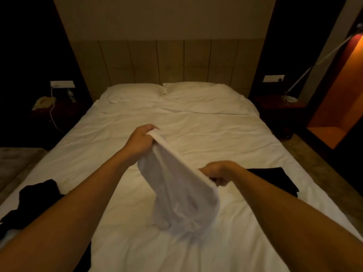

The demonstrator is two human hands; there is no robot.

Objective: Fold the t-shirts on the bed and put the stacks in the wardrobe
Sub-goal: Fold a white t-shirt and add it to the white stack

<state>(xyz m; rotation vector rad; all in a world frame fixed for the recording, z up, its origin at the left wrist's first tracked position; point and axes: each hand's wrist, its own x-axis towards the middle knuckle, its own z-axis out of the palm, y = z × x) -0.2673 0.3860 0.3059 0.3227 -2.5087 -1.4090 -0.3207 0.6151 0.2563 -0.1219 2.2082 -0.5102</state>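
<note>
Left hand (142,139) & right hand (218,173) both grip white t-shirt (176,183) by one edge, hanging above bed (196,134) to straighten for folding.

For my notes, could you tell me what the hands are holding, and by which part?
Both grip one white t-shirt by its upper edge: left hand at the far end, right hand at the near end.

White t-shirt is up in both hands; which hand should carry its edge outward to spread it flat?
Probably the left hand: it grips the white t-shirt farther up the bed, over open sheet. The right hand pinches beside the folded black garment.
</note>
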